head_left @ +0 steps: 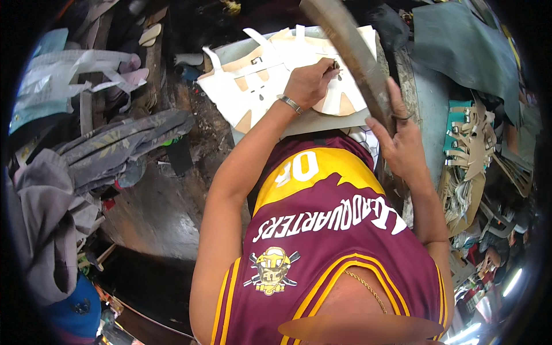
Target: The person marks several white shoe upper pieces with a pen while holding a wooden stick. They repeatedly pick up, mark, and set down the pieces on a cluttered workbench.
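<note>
My left hand is closed in a pinch on a small dark metal piece, held upright over a white sheet. White sheet material with straps, beige patches and small dark holes lies on a grey board in front of my body. My right hand grips the near end of a long, slightly curved grey-brown bar. The bar slants up and away to the left above the right part of the sheet. Its far end is blurred and cut off by the picture's edge.
To the right, a stack of beige cut pieces lies beside a dark grey-green sheet. Left of the board are a worn dark wooden surface, crumpled grey cloth and a translucent plastic bag.
</note>
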Demonstrator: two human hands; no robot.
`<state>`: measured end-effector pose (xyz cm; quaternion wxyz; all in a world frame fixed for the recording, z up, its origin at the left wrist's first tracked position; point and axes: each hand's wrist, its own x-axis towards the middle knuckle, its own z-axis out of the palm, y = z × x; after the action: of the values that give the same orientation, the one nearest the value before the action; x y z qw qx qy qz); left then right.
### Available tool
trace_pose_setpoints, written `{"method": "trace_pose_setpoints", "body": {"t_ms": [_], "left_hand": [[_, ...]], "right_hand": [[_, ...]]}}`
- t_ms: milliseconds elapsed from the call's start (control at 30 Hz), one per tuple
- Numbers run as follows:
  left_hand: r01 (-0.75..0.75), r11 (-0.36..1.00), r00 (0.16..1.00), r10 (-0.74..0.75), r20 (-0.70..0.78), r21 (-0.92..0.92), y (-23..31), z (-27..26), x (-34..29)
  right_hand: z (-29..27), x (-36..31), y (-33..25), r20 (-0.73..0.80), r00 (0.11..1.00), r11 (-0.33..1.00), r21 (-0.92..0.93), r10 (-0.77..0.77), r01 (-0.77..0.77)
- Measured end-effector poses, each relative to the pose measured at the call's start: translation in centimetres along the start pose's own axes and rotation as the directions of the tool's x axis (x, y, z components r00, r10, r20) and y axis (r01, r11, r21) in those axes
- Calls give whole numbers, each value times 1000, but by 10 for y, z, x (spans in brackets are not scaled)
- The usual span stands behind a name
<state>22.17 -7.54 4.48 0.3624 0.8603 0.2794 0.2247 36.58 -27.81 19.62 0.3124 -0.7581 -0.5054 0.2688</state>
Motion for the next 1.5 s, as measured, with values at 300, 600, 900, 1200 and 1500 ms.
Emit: {"method": "trace_pose_setpoints", "body": {"t_ms": [300, 600, 900, 1200, 1500], "left_hand": [[144, 733, 930, -330, -162, -665, -25, -69, -29], [280, 793, 822, -490, -292, -542, -69, -120, -93], [340, 810, 810, -510, -289, -478, -74, -103, -92], [314, 812, 810, -499, -309, -492, -73, -101, -93], [310, 832, 807, -486, -334, -460, -78, -97, -93]], "right_hand": [[19, 18, -19, -94, 978, 946, 254, -185, 203], [47, 28, -41, 64, 980, 904, 401, -188, 148], [62, 37, -54, 57, 955, 904, 344, -289, 253], [65, 36, -55, 75, 952, 907, 334, -295, 255], [64, 34, -56, 147, 949, 926, 301, -280, 226]]}}
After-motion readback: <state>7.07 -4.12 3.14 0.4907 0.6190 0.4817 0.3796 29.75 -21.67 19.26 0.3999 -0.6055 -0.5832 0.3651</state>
